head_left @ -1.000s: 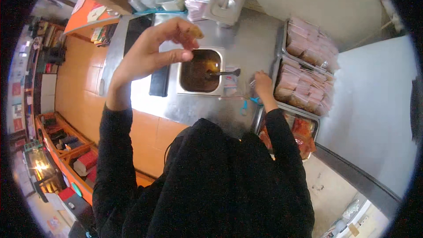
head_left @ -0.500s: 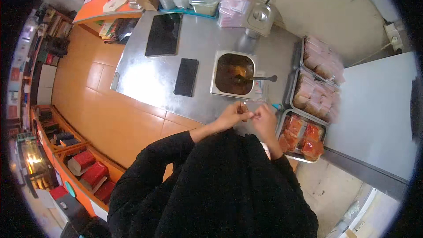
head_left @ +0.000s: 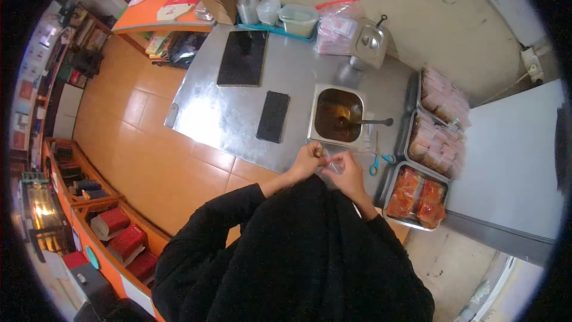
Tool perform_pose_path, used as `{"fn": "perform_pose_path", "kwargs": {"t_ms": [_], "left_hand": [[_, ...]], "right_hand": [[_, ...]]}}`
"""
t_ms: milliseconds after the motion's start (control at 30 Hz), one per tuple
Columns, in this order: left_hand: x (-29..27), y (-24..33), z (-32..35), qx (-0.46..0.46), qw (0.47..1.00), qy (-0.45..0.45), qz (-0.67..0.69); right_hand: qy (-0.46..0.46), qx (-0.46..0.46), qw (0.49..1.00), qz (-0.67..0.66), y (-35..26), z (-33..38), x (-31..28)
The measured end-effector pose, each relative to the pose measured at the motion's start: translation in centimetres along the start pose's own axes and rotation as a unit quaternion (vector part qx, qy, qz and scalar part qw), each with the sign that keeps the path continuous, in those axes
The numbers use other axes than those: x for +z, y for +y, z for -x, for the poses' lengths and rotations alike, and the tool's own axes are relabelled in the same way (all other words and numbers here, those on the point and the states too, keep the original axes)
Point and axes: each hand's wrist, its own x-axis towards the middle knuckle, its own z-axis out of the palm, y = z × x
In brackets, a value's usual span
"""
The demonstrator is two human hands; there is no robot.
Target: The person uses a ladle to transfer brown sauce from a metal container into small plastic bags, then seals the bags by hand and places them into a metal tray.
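Close to my body at the near edge of the metal table, my left hand is closed, fingers pinched on a small clear plastic bag. Beside it my right hand also grips the bag, thumb and fingertips together. Its contents are too small to make out; something brownish shows at the left fingertips. Just beyond my hands stands a square metal pan of dark brown liquid. A black-handled ladle rests in it, handle over the right rim. Scissors with blue handles lie right of my hands.
Three metal trays line the right side; the nearest tray holds bags of reddish-orange food. A phone and a tablet lie on the table. At the back stand plastic containers, a bag of pink packets and a lidded metal pan.
The view has shifted, so the table's things appear farther right and lower. My hands have moved slightly; the clear plastic between them and the scissors show more plainly.
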Motion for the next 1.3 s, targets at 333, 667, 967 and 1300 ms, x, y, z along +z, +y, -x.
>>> {"fn": "perform_pose_path", "kwargs": {"t_ms": [333, 667, 967, 1300], "left_hand": [[-1.8, 1.3, 1.2, 0.099, 0.968, -0.029, -0.229], [-2.7, 0.7, 1.9, 0.084, 0.974, -0.012, -0.209], [-2.6, 1.6, 2.6, 0.241, 0.915, -0.062, -0.318], [-2.6, 3.1, 2.5, 0.187, 0.830, 0.085, -0.518]], "right_hand": [[-0.142, 0.117, 0.956, -0.229, 3.1, -0.3, 1.9], [-0.068, -0.067, 0.995, 0.013, 1.6, -1.0, 3.5], [0.015, 0.089, 0.992, 0.084, 2.4, -1.8, 4.3], [-0.003, -0.019, 0.990, 0.138, 0.4, -1.3, 5.6]]}}
